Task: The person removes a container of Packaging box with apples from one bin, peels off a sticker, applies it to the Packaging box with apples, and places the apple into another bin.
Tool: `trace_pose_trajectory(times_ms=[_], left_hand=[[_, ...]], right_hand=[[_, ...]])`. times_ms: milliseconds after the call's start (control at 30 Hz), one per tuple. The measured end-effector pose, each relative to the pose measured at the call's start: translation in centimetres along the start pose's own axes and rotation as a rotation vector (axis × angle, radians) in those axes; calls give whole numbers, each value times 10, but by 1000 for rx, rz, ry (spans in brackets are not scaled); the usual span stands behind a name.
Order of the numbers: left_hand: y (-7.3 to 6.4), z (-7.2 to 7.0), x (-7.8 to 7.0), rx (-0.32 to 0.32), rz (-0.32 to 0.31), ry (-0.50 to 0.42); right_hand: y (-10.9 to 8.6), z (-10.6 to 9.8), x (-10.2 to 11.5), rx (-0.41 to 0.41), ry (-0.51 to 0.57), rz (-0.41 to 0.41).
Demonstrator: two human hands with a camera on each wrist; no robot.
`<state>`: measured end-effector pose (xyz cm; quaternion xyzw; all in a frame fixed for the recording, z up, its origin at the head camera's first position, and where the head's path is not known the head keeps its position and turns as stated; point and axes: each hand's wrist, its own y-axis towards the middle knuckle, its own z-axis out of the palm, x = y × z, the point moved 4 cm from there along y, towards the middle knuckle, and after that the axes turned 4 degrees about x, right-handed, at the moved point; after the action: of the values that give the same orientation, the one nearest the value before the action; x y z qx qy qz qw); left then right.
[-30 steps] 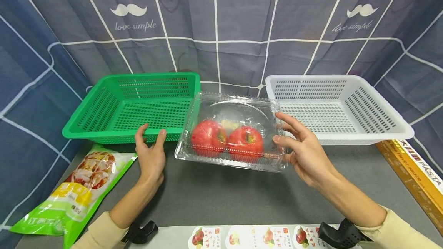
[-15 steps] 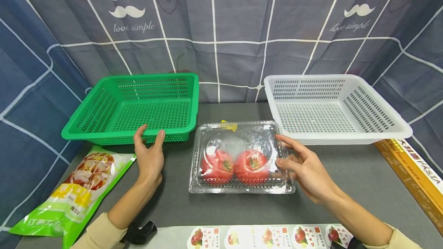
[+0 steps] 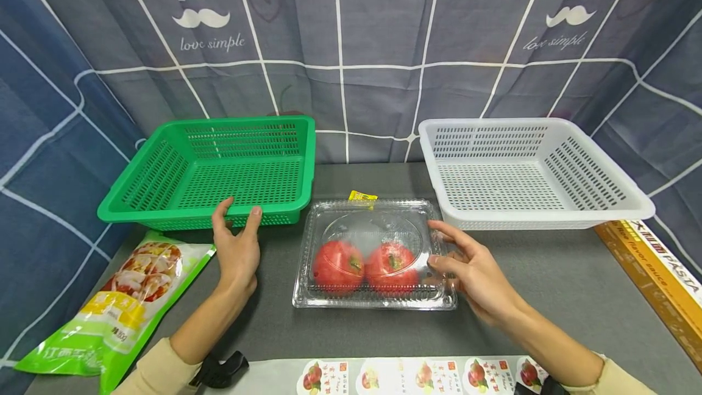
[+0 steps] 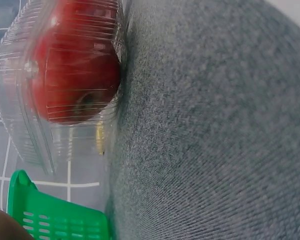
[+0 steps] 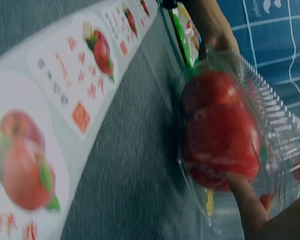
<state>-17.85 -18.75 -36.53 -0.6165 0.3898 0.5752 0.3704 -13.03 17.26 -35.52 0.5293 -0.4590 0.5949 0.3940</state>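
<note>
A clear plastic clamshell box (image 3: 373,224) sits on the grey table at the middle, its lid closed, with two red apples (image 3: 392,268) inside. My right hand (image 3: 477,276) holds the box by its right side, thumb toward the top. In the right wrist view a finger (image 5: 247,202) shows against the box beside the apples. My left hand (image 3: 237,252) is just in front of the green basket (image 3: 205,218), its fingers spread and holding nothing. From the left wrist view the box's ribbed side and an apple (image 4: 75,75) show close by.
A white basket (image 3: 548,218) stands at the back right, near a pasta box (image 3: 647,273). On the left lies a green food bag (image 3: 126,297). A small yellow packet (image 3: 362,195) is behind the clear box. A strip of fruit stickers (image 3: 378,377) runs along the front.
My right hand has brought the clear box down and toward me from its raised, tilted position, then slightly left. My left hand has stayed by the green basket.
</note>
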Motion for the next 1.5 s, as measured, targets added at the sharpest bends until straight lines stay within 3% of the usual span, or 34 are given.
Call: trace_pose_trajectory(times_ms=[167,367,667,867,1167,1367,1500], left_hand=[[-1,0,0,13,-2,5],[-1,0,-1,38,-3,9],[0,-1,-3,50,-22,-48],[-1,-1,-6,91,-51,-158],[-5,-14,-6,186,-82,-235],[-16,-27,-8,196,-54,-174],[-29,-32,-8,263,-70,-55]], right_hand=[[7,-11,-4,-3,-164,-11],[8,-15,-4,0,-344,-106],[8,-13,-4,21,-330,-92],[6,-12,-4,35,-292,-70],[5,-13,-9,52,-283,-60],[0,-12,-7,27,-260,-58],[-7,-15,3,12,-431,-113]])
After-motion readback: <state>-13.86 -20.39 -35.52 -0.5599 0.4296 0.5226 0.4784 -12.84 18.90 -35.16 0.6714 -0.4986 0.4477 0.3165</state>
